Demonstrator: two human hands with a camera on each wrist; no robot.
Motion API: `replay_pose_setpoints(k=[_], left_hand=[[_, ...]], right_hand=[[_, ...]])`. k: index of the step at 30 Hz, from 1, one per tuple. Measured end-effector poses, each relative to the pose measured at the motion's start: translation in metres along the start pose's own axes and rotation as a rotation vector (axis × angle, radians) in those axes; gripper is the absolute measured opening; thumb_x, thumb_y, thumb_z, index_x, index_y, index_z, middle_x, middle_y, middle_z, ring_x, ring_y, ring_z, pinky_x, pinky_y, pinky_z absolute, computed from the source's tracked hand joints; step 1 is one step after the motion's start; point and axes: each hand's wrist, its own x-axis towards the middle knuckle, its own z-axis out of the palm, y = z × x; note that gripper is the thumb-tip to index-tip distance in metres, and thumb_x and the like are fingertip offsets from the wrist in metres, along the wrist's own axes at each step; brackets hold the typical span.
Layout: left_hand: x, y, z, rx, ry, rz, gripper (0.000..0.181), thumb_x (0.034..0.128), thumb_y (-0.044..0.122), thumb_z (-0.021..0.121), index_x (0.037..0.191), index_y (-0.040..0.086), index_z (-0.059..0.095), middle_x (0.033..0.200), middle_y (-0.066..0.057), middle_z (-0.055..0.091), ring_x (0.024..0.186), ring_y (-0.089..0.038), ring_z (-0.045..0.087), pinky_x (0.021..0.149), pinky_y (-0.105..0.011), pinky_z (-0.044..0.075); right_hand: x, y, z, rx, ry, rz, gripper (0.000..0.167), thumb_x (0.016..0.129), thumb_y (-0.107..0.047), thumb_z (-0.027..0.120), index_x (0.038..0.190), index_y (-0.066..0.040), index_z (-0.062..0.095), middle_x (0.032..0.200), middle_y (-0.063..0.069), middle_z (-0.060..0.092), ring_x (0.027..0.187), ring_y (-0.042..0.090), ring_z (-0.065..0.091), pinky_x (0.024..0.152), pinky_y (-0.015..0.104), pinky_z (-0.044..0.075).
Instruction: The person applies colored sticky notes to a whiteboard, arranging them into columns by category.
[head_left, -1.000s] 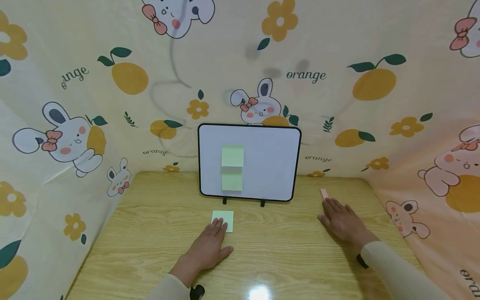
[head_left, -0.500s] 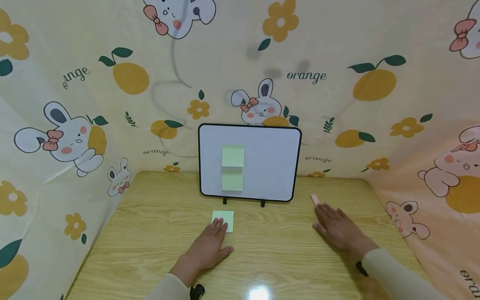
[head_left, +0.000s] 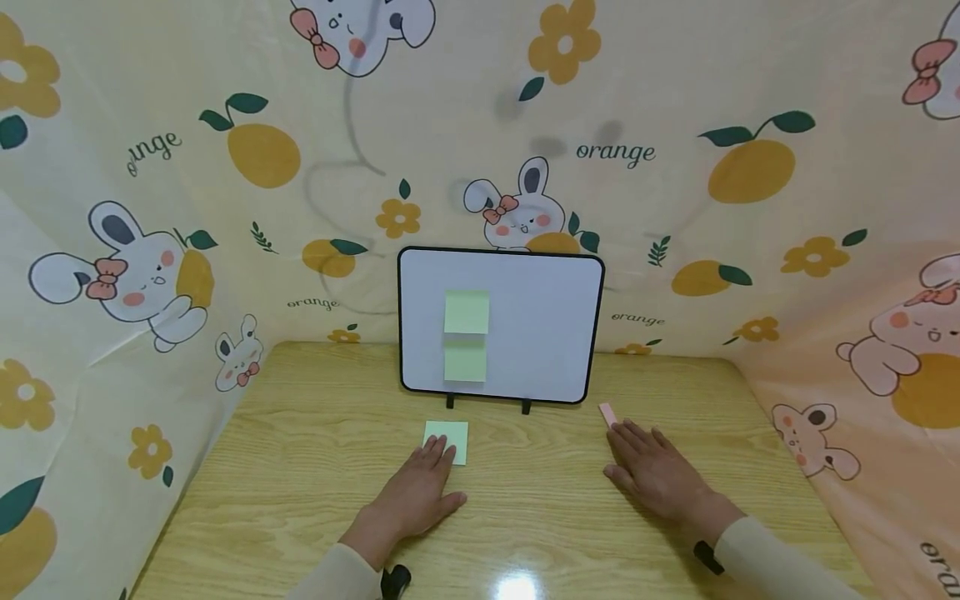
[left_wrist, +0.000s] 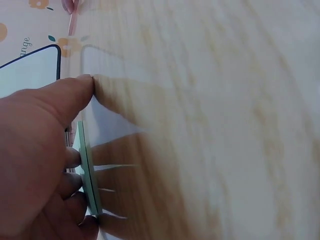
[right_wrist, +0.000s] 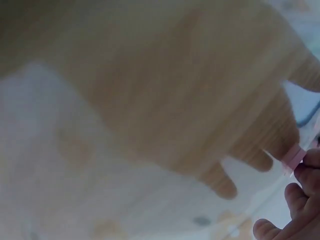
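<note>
My left hand (head_left: 412,498) lies on the table with straight fingers, their tips resting on a pad of light green sticky notes (head_left: 452,428). From the left wrist view, the pad's thick edge (left_wrist: 86,165) shows flat on the glossy tabletop. Over to the right, my right hand (head_left: 660,473) has its fingers extended and touches a narrow pink pad of sticky notes (head_left: 607,412); the pad's near end is under the fingertips. The same pink pad (right_wrist: 294,156) appears by the fingers at the edge of the right wrist view.
Behind the hands a small whiteboard (head_left: 536,325) with a black frame stands on short black feet. Two green notes, an upper note (head_left: 467,312) and a lower note (head_left: 465,361), stick to its left half. A patterned cloth (head_left: 637,75) encloses the wood-grain table (head_left: 300,433).
My right hand has slid the pink pad across the table to the left and a little nearer. The left hand and the green pad have stayed in place.
</note>
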Motion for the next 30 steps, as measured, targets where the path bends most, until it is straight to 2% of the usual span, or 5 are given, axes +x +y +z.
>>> replay_pose_setpoints(k=[10,17,24,30], left_hand=[[0.0,0.0,0.0,-0.004,-0.005,-0.008,0.078,0.1051,0.045,0.063,0.16,-0.004,0.038,0.171,-0.024,0.028,0.16,-0.039,0.026,0.13,-0.055,0.028],[0.003,0.002,-0.003,0.001,-0.018,-0.016,0.078,0.1045,0.046,0.064,0.16,-0.003,0.039,0.17,-0.023,0.031,0.16,-0.04,0.025,0.129,-0.061,0.025],[0.003,0.003,-0.003,0.012,-0.003,-0.022,0.077,0.1034,0.045,0.066,0.159,-0.002,0.042,0.169,-0.024,0.032,0.16,-0.041,0.027,0.128,-0.061,0.027],[0.002,0.005,-0.002,0.024,0.002,-0.013,0.079,0.1039,0.043,0.066,0.161,-0.004,0.037,0.167,-0.026,0.036,0.158,-0.042,0.031,0.128,-0.057,0.03]], right_hand=[[0.006,-0.042,0.009,0.032,0.024,-0.066,0.066,0.111,-0.048,0.048,0.157,0.0,0.047,0.163,0.019,0.047,0.152,0.041,0.042,0.124,0.07,0.027],[0.014,-0.069,0.013,0.022,0.097,-0.163,0.062,0.11,-0.044,0.053,0.151,0.002,0.054,0.154,0.021,0.055,0.142,0.042,0.052,0.119,0.071,0.034],[0.025,-0.093,0.015,0.05,0.042,-0.184,0.062,0.112,-0.047,0.046,0.153,0.0,0.052,0.154,0.017,0.053,0.143,0.038,0.049,0.124,0.068,0.03],[0.034,-0.11,0.019,0.051,0.036,-0.21,0.062,0.113,-0.047,0.044,0.153,-0.001,0.053,0.152,0.016,0.054,0.142,0.035,0.049,0.124,0.067,0.031]])
